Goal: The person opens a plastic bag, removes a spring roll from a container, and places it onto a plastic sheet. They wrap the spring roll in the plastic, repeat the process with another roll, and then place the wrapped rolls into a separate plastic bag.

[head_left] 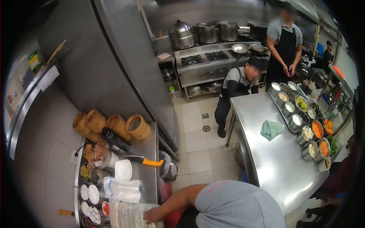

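Note:
At the bottom, my right hand (153,215) lies on a clear plastic bag (127,215) of pale, long pieces, its fingers curled onto the plastic. My left hand is out of view. Just above that bag is another clear bag (122,190) with pale rolled contents. Beside them stand a white square dish (123,170), a bowl of eggs (92,215), a white round container (93,194) and a dish of red pieces (106,208). A knife with an orange handle (153,163) lies on the steel counter (151,146).
Bamboo steamers (137,127) and a black bottle (115,139) stand behind. One person (236,85) crouches by the steel table (262,110), which holds a green cloth (272,129) and ingredient tins (296,121). Another person (286,43) stands near the stove (207,70).

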